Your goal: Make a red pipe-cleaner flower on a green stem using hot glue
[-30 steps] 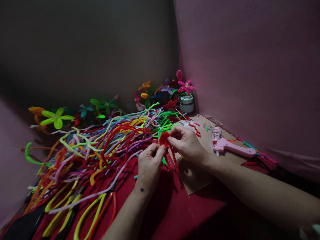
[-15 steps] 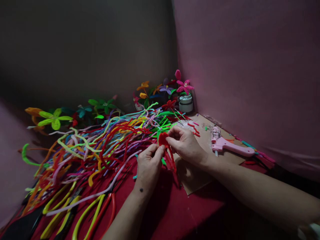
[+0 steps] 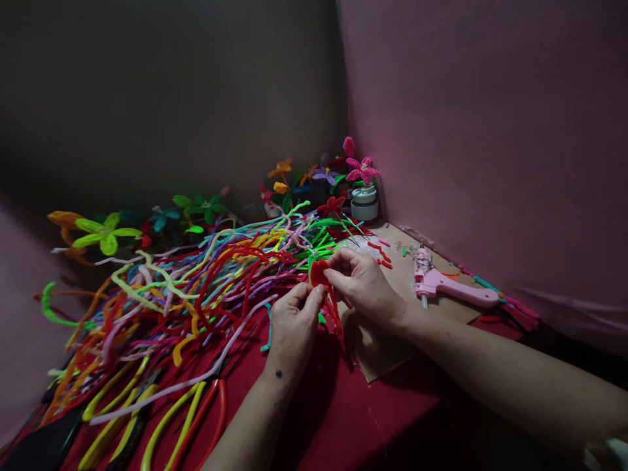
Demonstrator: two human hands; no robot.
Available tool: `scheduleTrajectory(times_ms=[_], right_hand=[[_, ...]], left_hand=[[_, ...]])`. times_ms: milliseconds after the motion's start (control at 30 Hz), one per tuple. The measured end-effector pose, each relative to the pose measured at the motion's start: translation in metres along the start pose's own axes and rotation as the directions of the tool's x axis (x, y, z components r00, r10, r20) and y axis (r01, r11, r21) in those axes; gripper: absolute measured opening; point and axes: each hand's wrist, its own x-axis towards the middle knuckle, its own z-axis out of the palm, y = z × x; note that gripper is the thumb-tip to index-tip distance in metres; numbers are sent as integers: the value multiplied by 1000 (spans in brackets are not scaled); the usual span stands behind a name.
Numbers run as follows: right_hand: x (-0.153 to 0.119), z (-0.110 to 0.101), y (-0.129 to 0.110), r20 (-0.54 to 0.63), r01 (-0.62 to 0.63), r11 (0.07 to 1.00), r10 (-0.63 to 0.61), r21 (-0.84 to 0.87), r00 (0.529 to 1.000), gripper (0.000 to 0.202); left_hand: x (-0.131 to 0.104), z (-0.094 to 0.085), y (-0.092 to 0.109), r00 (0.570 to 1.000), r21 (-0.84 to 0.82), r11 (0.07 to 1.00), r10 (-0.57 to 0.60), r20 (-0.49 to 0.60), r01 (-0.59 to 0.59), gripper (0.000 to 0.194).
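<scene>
Between my two hands is a red pipe-cleaner petal [image 3: 318,273], rounded at the top, with red stems hanging down toward the table. My left hand [image 3: 296,322] pinches its lower left side between thumb and fingers. From the right, my right hand [image 3: 362,282] grips its upper edge, also thumb against fingers. Parts of the petal are hidden behind the fingertips. Just behind it lie green pipe cleaners [image 3: 328,247], and a short teal pipe cleaner [image 3: 269,327] rests beside my left wrist.
A large heap of coloured pipe cleaners [image 3: 196,281] spreads at left. Yellow-handled pliers [image 3: 118,392] and red-handled pliers [image 3: 220,405] lie in front. A pink glue gun [image 3: 441,285] sits on cardboard [image 3: 454,311] at right. Finished pipe-cleaner flowers [image 3: 362,170] stand along the back.
Both hands stay almost in place on the red petal. My right fingers shift very slightly left, and the hanging red stems swing a little.
</scene>
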Motion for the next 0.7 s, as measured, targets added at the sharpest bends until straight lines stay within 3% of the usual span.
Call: scheduleTrajectory(times_ms=[367,533,700], right_hand=[[-1,-1,-4,14,-21,1000,21,4,1000,6],[0,-2,0,-3,33,999,-33,-6,999,6],[1,-1,0,9,4,1000,-5,28,1000,7]], left_hand=[[1,1,-2,1000,-25,1000,-15,7,15,31],[2,1,-4,994,-110,991,-61,92,71,28],[2,2,-1,987,-193,977,-62,146,90,25]])
